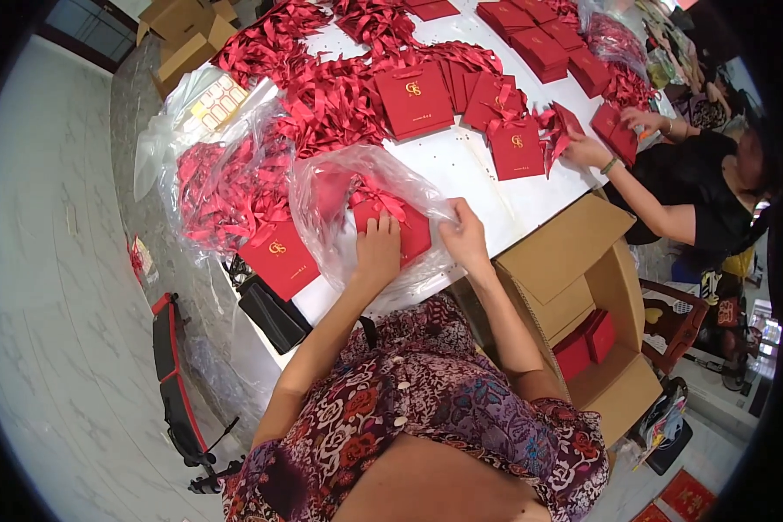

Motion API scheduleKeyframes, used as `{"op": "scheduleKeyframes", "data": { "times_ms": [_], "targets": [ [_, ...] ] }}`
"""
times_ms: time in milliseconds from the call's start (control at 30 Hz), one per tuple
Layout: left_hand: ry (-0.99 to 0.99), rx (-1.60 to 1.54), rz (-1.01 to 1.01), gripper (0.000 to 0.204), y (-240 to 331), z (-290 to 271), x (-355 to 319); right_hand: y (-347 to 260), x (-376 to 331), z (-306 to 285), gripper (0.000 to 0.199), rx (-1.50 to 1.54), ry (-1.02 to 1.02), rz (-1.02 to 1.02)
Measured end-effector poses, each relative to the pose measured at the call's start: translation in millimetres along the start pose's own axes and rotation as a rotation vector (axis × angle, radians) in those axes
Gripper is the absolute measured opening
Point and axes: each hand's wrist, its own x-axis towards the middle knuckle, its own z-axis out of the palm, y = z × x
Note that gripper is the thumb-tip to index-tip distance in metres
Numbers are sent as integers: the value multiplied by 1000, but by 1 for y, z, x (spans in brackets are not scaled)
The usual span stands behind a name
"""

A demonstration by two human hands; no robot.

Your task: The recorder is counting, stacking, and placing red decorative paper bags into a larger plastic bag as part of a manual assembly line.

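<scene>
In front of me at the table edge lies a clear plastic bag with red paper gift bags and a red ribbon bow inside its mouth. My left hand reaches into it, fingers closed on the red gift bags. The right side of the plastic is pinched in my right hand. To the left of my left hand, another red gift bag with a gold print lies flat. My left thumb is hidden.
Red ribbon-handled bags heap the white table. A black case sits at its near left edge. An open carton holding red bags stands at my right. Beyond it, a co-worker's hand handles red bags.
</scene>
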Motion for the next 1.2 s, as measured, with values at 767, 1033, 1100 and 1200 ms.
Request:
{"op": "scheduleKeyframes", "data": {
  "times_ms": [767,1033,1100,1200],
  "targets": [
    [30,-270,30,45,10,-56,-23,58,173,29,49,537,292,387],
    [199,-584,54,30,11,-69,-30,59,232,54,44,896,306,425],
    [225,-657,69,29,8,-75,-26,55,238,57,51,955,361,480],
    [291,-749,68,24,2,-84,-15,49,243,60,52,1013,372,450]
  ]
}}
